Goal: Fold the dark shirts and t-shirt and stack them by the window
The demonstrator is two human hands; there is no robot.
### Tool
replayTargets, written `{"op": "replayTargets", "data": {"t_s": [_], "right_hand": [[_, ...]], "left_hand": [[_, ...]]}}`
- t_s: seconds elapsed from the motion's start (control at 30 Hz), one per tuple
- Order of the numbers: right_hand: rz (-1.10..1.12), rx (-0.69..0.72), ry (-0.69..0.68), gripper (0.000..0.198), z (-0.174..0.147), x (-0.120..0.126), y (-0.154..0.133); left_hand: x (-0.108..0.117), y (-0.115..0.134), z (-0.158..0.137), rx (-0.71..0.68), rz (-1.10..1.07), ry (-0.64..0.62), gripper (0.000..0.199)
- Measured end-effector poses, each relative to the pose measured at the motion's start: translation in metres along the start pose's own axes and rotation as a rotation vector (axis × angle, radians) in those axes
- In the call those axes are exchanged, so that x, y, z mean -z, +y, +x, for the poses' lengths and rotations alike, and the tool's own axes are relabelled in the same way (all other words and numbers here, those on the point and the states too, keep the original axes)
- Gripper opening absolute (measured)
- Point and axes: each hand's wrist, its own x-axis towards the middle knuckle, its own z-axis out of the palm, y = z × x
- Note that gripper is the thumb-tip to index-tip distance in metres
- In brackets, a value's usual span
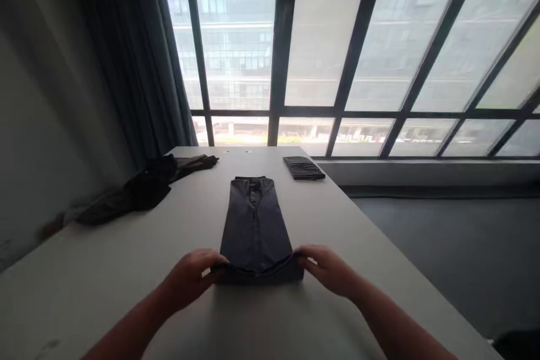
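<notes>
Dark folded shirt [255,230], lower centre of frame on white table [181,230], left hand [192,274] and right hand [324,269], grip of each pinching a near corner, striped cloth [304,169] right of centre.

A long white desk [333,230] runs away from the viewer, its far end narrowing toward the window. On its middle lies a dark folded shirt [255,230], collar and buttons toward the far end, its near hem raised off the top. Farther back, beside the right edge, a striped cloth [304,168] lies folded flat, well apart from the shirt. Along the left edge sprawls a loose heap of dark clothes [145,188]. Two small marks [248,152] show near the far end.
</notes>
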Motion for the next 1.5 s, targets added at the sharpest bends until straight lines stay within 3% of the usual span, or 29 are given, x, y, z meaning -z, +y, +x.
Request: {"op": "replayTargets", "data": {"t_s": [0.13,0.27,0.57,0.83,0.97,1.13,1.3,1.5], "right_hand": [[0.088,-0.066,-0.035,0.029,0.041,0.016,0.008],[0.109,-0.154,-0.068,0.025,0.075,0.014,0.029],[-0.136,-0.205,0.071,0.022,0.094,-0.016,0.068],[-0.228,-0.266,0.118,0.022,0.098,-0.024,0.079],[-0.215,-0.289,0.141,0.025,0.097,-0.027,0.078],[-0.246,-0.278,0.171,0.005,0.097,-0.027,0.073],[-0.272,-0.219,0.183,0.008,0.098,-0.028,0.073],[-0.242,-0.178,0.183,0.011,0.097,-0.026,0.075]], "left_hand": [[0.012,-0.018,0.04,0.05,0.044,-0.009,0.026],[0.011,-0.044,0.069,0.139,0.076,-0.05,0.027],[-0.026,-0.095,0.08,0.334,0.127,-0.073,0.025],[-0.024,-0.098,0.079,0.413,0.164,-0.085,0.02],[-0.025,-0.098,0.077,0.437,0.119,-0.043,0.028],[-0.027,-0.099,0.075,0.407,0.147,-0.012,0.015],[-0.028,-0.1,0.077,0.314,0.156,0.002,0.012],[-0.027,-0.1,0.076,0.319,0.132,-0.002,0.012]]}}
